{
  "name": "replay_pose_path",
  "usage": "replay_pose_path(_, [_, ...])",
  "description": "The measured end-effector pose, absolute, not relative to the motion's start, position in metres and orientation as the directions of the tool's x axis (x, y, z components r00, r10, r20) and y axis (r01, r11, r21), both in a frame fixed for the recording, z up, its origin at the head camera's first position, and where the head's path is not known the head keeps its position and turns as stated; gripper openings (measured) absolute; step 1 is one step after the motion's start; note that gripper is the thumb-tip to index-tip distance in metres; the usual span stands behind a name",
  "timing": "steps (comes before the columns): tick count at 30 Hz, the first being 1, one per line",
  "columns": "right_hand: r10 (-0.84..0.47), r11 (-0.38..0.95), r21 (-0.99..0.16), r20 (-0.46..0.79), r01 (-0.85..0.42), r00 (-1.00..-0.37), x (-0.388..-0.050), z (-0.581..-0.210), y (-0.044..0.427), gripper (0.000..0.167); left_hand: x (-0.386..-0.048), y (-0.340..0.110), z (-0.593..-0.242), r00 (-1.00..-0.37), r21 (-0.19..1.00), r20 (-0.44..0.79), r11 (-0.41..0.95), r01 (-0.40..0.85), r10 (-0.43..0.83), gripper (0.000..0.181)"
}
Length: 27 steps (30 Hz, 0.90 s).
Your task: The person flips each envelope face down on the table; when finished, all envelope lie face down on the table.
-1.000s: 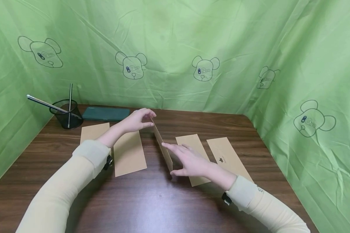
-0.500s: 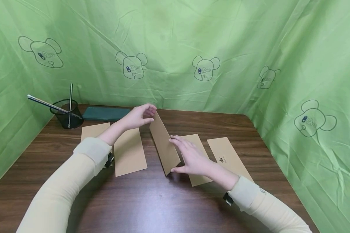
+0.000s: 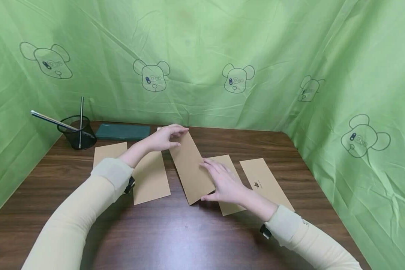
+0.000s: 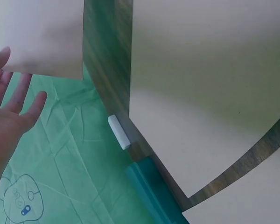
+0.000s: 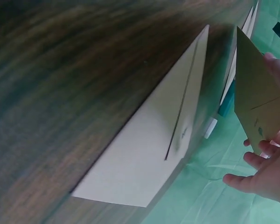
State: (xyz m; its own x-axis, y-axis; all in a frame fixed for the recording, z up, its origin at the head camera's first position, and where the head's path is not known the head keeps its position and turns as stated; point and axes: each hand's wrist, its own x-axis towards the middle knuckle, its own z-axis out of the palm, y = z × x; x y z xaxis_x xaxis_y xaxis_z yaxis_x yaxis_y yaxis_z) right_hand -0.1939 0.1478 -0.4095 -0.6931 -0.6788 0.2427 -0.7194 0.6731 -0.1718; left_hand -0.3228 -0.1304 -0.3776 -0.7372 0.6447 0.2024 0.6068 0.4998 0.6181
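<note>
A brown paper envelope (image 3: 192,168) stands tilted on its long left edge at mid-table, between both hands; in the left wrist view this envelope (image 4: 42,37) shows plain, and in the right wrist view the envelope's underside (image 5: 252,88) bears a small print. My left hand (image 3: 164,138) pinches its far end, thumb in front and fingers behind; the left wrist view shows the hand (image 4: 9,112) with some fingers spread. My right hand (image 3: 224,183) grips the raised right edge, fingertips on the edge and thumb by the near corner; the right wrist view shows the hand (image 5: 270,172) beside it.
Flat envelopes lie left (image 3: 152,180) and right (image 3: 227,206), with another at far left (image 3: 109,150) and a printed one (image 3: 270,187) at right. Behind are a mesh pen cup (image 3: 77,135), a teal case (image 3: 123,132) and a small white block (image 4: 119,132). Green cloth (image 3: 195,45) surrounds the table.
The envelope has turned from nearly upright to a lower tilt, its upper edge leaning right and its broad face now showing. Both hands have shifted slightly right with it.
</note>
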Motion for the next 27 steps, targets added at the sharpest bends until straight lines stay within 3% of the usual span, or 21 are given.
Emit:
replay_pose_path(15, [-0.609,0.767,-0.166,0.119,-0.620,-0.784,-0.193,-0.434,0.140,0.106,-0.331,-0.125,-0.408,-0.687,0.572,0.116,0.517,0.637,0.717,0.077])
replay_pose_path(27, [-0.617,0.766,-0.189,0.048,-0.614,-0.785,-0.201,-0.442,0.137,0.098,-0.325,-0.115,-0.434,-0.656,0.515,0.081,0.532,0.672,0.751,0.085])
